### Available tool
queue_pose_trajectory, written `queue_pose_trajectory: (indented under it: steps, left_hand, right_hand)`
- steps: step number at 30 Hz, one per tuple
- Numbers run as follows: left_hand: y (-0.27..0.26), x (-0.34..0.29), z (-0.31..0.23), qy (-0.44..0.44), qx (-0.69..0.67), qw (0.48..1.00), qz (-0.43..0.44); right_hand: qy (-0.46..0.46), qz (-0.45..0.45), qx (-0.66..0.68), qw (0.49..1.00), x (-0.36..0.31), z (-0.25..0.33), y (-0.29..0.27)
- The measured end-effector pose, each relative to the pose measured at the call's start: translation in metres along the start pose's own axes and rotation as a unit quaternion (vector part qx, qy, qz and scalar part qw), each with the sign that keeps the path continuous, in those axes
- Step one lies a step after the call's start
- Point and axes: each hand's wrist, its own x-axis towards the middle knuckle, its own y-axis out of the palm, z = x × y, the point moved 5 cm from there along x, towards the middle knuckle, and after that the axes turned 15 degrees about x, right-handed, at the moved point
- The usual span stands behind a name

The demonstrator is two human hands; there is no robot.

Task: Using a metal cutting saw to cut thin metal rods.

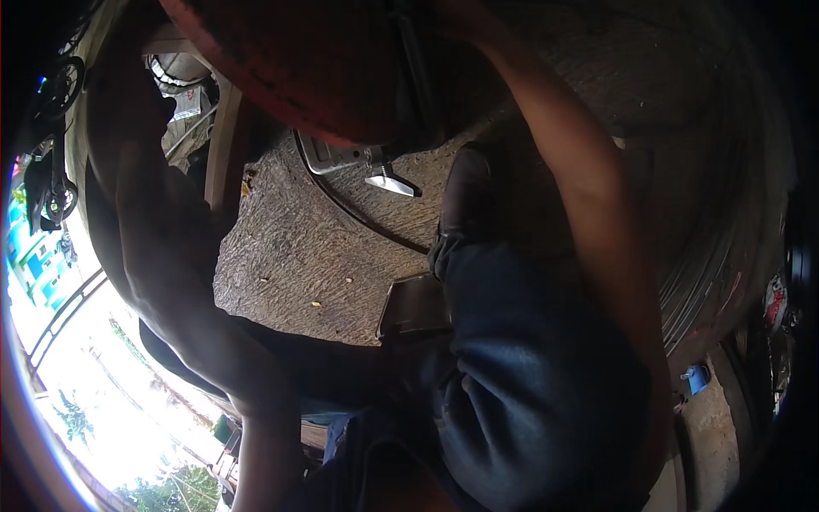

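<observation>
A large red curved metal body (290,72) with worn, dark patches fills the top middle. My left arm reaches up along its left side, and my left hand (136,111) is in deep shadow there, so its fingers do not show. On the other side my right forearm bends up toward the body's dark right part. My right hand (461,13) is at the upper edge, mostly dark and cut off. Below the red body juts a metal plate (333,157) with a bolt and a pale angled piece (392,183).
My legs in blue jeans (529,375) and a dark shoe (467,192) are close below. A dark flat piece (416,305) lies on the rough concrete floor (281,247), near a thin curved strip (358,213). A blue cup-like object (697,378) stands at right; a bicycle-like wheel (61,85) is far left.
</observation>
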Motion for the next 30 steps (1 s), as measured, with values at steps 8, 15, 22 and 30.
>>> queue_pose_trajectory:
  steps: [8,15,22,30]
  left_hand:
    - [0.005,-0.001,-0.004,0.003,0.003,1.000,0.010]
    - [0.007,0.003,-0.006,-0.002,0.010,1.000,0.004]
    - [0.005,0.002,-0.006,-0.008,0.019,1.000,0.012]
    - [0.005,0.003,-0.007,-0.010,0.023,1.000,0.016]
  right_hand:
    - [-0.020,-0.071,-0.666,0.742,0.007,0.012,0.029]
    - [0.039,-0.033,-0.684,0.728,0.007,0.011,0.011]
    - [0.006,-0.056,-0.635,0.770,0.006,0.020,0.040]
    - [0.033,-0.031,-0.716,0.697,0.008,0.012,0.027]
